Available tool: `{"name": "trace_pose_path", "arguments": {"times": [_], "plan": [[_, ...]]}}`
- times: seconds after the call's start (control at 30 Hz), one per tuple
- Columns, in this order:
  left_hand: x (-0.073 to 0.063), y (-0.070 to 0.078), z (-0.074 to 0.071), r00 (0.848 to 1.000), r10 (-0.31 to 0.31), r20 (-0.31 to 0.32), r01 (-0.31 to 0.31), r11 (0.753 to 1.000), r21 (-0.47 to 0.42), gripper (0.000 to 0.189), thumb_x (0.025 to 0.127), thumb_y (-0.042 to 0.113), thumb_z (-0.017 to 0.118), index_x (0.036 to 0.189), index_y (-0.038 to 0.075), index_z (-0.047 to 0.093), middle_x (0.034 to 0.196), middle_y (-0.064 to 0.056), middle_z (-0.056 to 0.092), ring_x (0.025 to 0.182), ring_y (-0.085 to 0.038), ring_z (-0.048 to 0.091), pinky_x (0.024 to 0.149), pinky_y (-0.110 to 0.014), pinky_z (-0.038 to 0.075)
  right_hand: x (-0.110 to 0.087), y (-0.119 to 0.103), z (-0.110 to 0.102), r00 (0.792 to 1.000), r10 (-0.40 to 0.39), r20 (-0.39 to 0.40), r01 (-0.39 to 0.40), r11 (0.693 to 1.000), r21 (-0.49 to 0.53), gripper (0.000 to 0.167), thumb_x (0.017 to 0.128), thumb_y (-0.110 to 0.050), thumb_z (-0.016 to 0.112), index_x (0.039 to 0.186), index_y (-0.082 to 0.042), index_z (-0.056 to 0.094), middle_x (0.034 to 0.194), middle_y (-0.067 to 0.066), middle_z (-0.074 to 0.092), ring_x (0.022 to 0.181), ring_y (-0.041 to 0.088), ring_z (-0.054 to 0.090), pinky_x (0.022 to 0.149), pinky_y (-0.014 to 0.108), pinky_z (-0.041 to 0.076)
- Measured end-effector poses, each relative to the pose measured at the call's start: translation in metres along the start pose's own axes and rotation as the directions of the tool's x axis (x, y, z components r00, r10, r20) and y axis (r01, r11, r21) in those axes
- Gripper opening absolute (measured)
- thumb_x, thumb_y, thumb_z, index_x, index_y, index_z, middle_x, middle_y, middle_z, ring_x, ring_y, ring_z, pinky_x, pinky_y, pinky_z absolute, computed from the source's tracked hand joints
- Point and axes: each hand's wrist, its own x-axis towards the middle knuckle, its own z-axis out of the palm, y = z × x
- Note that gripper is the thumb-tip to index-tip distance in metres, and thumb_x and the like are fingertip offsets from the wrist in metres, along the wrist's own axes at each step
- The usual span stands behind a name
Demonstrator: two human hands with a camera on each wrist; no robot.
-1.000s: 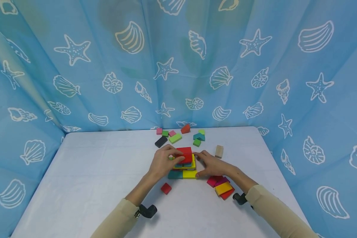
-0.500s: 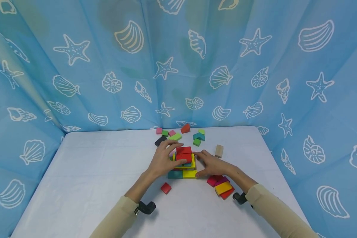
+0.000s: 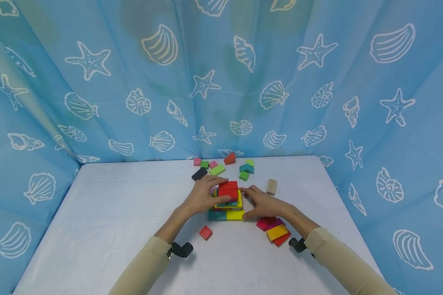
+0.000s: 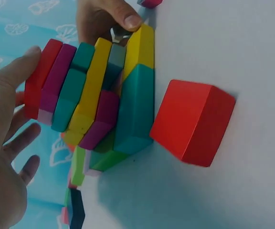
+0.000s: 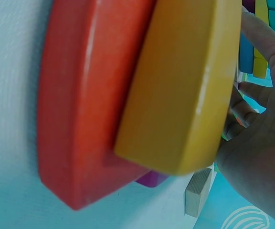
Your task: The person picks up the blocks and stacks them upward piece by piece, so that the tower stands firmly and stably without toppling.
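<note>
A layered stack of coloured wooden blocks stands at the middle of the table, with a teal block (image 3: 217, 215) and a yellow block (image 3: 235, 215) at its front base. Two red blocks (image 3: 228, 192) lie side by side on top. My left hand (image 3: 200, 196) pinches them, thumb at the front and index finger at the back; in the left wrist view its other fingers spread behind the stack. My right hand (image 3: 263, 205) holds the stack's right side, thumb at the yellow base block and fingers farther back. A loose red block (image 4: 187, 121) lies in front of the stack.
Right of the stack is a small pile with an orange-yellow block (image 5: 180, 86) over a red block (image 5: 80, 105). A plain wood block (image 3: 271, 187) lies behind the right hand. Several blocks, including a black one (image 3: 199, 174), are scattered near the table's back edge.
My left hand set down a red block on the stack's top, its index finger lifting back to show two red blocks. The finger then settled at their rear edge. The right hand stayed put.
</note>
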Motion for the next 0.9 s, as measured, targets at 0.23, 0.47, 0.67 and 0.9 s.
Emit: {"name": "trace_pose_path", "arguments": {"times": [0.23, 0.47, 0.67, 0.9], "plan": [[0.0044, -0.0032, 0.0008, 0.989, -0.056, 0.134, 0.065, 0.996, -0.068, 0.084, 0.08, 0.057, 0.078, 0.152, 0.03, 0.044, 0.149, 0.0, 0.05, 0.138, -0.024, 0.041, 0.104, -0.052, 0.047, -0.001, 0.0, -0.001, 1.0, -0.002, -0.003, 0.002, 1.0, 0.004, 0.1, 0.074, -0.041, 0.089, 0.157, -0.027, 0.034, 0.138, 0.004, 0.048, 0.128, 0.022, 0.05, 0.097, 0.04, 0.054], [0.0057, -0.0057, 0.0004, 0.987, -0.068, 0.147, 0.087, 0.988, -0.125, 0.079, 0.08, 0.052, 0.08, 0.148, 0.031, 0.049, 0.144, 0.0, 0.052, 0.133, -0.024, 0.045, 0.099, -0.048, 0.05, -0.0001, 0.001, -0.0002, 1.0, -0.014, -0.004, 0.014, 1.0, 0.01, 0.1, 0.074, -0.043, 0.088, 0.156, -0.025, 0.035, 0.137, 0.004, 0.049, 0.127, 0.023, 0.05, 0.097, 0.041, 0.054], [0.004, -0.0073, -0.0038, 0.987, -0.067, 0.146, 0.088, 0.987, -0.138, 0.078, 0.078, 0.046, 0.084, 0.147, 0.03, 0.051, 0.143, 0.0, 0.053, 0.132, -0.025, 0.045, 0.1, -0.05, 0.049, 0.0012, 0.0026, 0.0006, 1.0, -0.006, -0.006, 0.006, 1.0, 0.007, 0.101, 0.074, -0.041, 0.089, 0.157, -0.027, 0.033, 0.137, 0.003, 0.049, 0.127, 0.022, 0.049, 0.095, 0.039, 0.055], [0.0054, -0.0093, -0.0038, 0.986, -0.041, 0.163, 0.062, 0.99, -0.125, 0.079, 0.077, 0.041, 0.086, 0.147, 0.028, 0.05, 0.142, 0.0, 0.054, 0.133, -0.026, 0.045, 0.101, -0.051, 0.049, 0.0002, 0.0023, 0.001, 1.0, -0.019, -0.006, 0.019, 1.0, 0.008, 0.1, 0.074, -0.041, 0.088, 0.157, -0.027, 0.033, 0.137, 0.004, 0.049, 0.128, 0.023, 0.049, 0.096, 0.042, 0.054]]}}
